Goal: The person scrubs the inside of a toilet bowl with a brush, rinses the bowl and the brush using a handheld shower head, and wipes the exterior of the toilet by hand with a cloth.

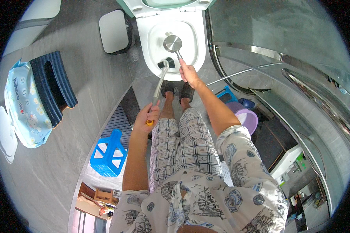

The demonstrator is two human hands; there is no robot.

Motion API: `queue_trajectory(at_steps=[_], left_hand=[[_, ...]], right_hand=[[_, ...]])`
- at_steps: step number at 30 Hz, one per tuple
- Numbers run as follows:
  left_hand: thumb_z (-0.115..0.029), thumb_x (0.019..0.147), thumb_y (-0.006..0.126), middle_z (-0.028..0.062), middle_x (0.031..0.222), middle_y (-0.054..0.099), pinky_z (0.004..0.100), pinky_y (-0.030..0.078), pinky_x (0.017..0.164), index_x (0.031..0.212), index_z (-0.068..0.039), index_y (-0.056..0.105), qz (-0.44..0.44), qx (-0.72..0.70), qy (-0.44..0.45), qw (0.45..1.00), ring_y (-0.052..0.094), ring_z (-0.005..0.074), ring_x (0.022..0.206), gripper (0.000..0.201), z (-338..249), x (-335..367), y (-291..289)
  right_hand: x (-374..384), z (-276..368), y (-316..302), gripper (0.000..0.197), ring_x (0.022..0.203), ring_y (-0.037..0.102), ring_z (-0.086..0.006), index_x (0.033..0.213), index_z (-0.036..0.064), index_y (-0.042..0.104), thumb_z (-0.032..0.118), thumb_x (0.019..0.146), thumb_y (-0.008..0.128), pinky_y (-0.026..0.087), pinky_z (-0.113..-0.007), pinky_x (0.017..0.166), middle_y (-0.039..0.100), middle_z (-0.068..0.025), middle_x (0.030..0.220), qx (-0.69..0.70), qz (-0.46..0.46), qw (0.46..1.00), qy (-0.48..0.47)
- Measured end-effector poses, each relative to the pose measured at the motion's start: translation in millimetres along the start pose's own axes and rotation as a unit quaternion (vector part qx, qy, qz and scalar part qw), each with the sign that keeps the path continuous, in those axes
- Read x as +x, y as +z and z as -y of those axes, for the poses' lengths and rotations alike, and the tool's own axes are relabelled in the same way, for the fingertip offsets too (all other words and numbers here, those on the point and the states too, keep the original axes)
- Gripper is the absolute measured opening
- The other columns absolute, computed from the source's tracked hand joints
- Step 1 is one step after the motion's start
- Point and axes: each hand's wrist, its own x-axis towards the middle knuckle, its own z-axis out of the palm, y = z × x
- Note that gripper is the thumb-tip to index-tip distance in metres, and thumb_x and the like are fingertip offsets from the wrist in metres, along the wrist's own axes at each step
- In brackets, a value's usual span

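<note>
While the toilet brush (pixel 162 77) has its black head at the white toilet bowl (pixel 151 42) rim, left hand (pixel 147 114) fingers grip its handle end, right hand (pixel 188 73) fingers clamp a steel ladle (pixel 172 43) over the bowl, blue stool (pixel 109 152) on the floor to the left.

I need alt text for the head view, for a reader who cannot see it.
Seen from above, a person's left hand holds a long toilet brush in a white toilet bowl, while the right hand holds a round metal shower head over it. A blue stool stands nearby.
</note>
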Motion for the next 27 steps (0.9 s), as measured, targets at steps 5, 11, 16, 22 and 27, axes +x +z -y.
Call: queue_trajectory(at_steps=[5, 11, 16, 22, 27], left_hand=[[-0.018, 0.098, 0.045, -0.0022, 0.072, 0.039, 0.0183, 0.029, 0.039, 0.123, -0.003, 0.046, 0.076, -0.111, 0.036, 0.990, 0.035, 0.0054, 0.050, 0.030, 1, -5, 39], [-0.016, 0.099, 0.044, -0.0019, 0.073, 0.043, 0.0180, 0.029, 0.040, 0.121, 0.001, 0.046, 0.041, 0.017, 0.177, 0.983, 0.034, 0.0043, 0.051, 0.028, -19, -7, 85], [-0.022, 0.096, 0.049, 0.0012, 0.073, 0.051, 0.0211, 0.029, 0.038, 0.108, -0.001, 0.050, -0.164, 0.358, 0.328, 0.859, 0.038, 0.0052, 0.047, 0.025, 2, 14, 103], [-0.024, 0.095, 0.051, 0.0035, 0.071, 0.054, 0.0218, 0.030, 0.038, 0.093, -0.005, 0.052, -0.212, 0.348, 0.302, 0.862, 0.041, 0.0062, 0.046, 0.020, 18, -1, 40], [-0.022, 0.095, 0.051, 0.0033, 0.072, 0.055, 0.0218, 0.030, 0.037, 0.096, -0.004, 0.052, -0.209, 0.340, 0.331, 0.855, 0.042, 0.0063, 0.046, 0.019, 5, 10, 65]], right_hand=[[-1, 11, -4, 0.057, 0.036, 0.032, -0.0087, 0.062, 0.0102, 0.047, 0.059, 0.092, 0.047, 0.023, -0.025, 0.033, 0.038, 0.0023, 0.048, -0.032, -0.001, 0.999, 0.018], [9, 27, 12, 0.059, 0.039, 0.029, -0.0105, 0.060, 0.0124, 0.043, 0.062, 0.091, 0.043, 0.026, -0.027, 0.038, 0.035, 0.0025, 0.050, 0.011, 0.059, 0.997, 0.045], [26, 40, 19, 0.058, 0.042, 0.028, -0.0112, 0.058, 0.0171, 0.035, 0.066, 0.089, 0.040, 0.026, -0.027, 0.041, 0.030, 0.0041, 0.051, 0.081, 0.074, 0.993, 0.043], [31, 43, 12, 0.061, 0.042, 0.026, -0.0122, 0.056, 0.0188, 0.030, 0.069, 0.089, 0.036, 0.024, -0.028, 0.041, 0.028, 0.0043, 0.051, 0.136, 0.056, 0.987, 0.062], [28, 40, 8, 0.061, 0.042, 0.026, -0.0125, 0.056, 0.0198, 0.029, 0.071, 0.089, 0.034, 0.024, -0.028, 0.042, 0.027, 0.0046, 0.051, 0.139, 0.042, 0.987, 0.068]])
